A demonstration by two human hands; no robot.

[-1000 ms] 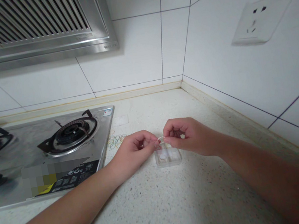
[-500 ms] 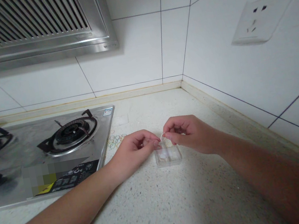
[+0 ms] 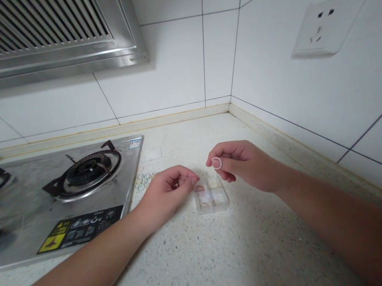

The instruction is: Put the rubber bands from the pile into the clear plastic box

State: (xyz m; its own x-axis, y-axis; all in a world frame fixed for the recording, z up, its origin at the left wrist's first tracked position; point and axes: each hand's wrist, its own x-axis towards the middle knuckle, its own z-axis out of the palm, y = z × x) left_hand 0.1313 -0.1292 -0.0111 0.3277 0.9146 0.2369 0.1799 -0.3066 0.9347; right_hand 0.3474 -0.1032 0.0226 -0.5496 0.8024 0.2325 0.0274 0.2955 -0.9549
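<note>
A small clear plastic box with compartments sits on the counter, a few loop-shaped bands showing inside. My left hand is closed in a pinch at its back left corner, gripping the edge there; the exact contact is partly hidden. Above and right of the box, my right hand holds a white rubber band between thumb and index finger, the loop standing round by the thumb tip. Behind my left hand lies a group of coloured rubber bands on the counter.
A steel gas hob with black burners takes up the left side, beside my left forearm. The range hood hangs above it. Tiled walls meet at the back corner, with a power socket on the right wall.
My right hand has drawn slightly up and away from my left, and the white band is now in it, clear of the box. The left hand stays at the box. The view has shifted slightly.
</note>
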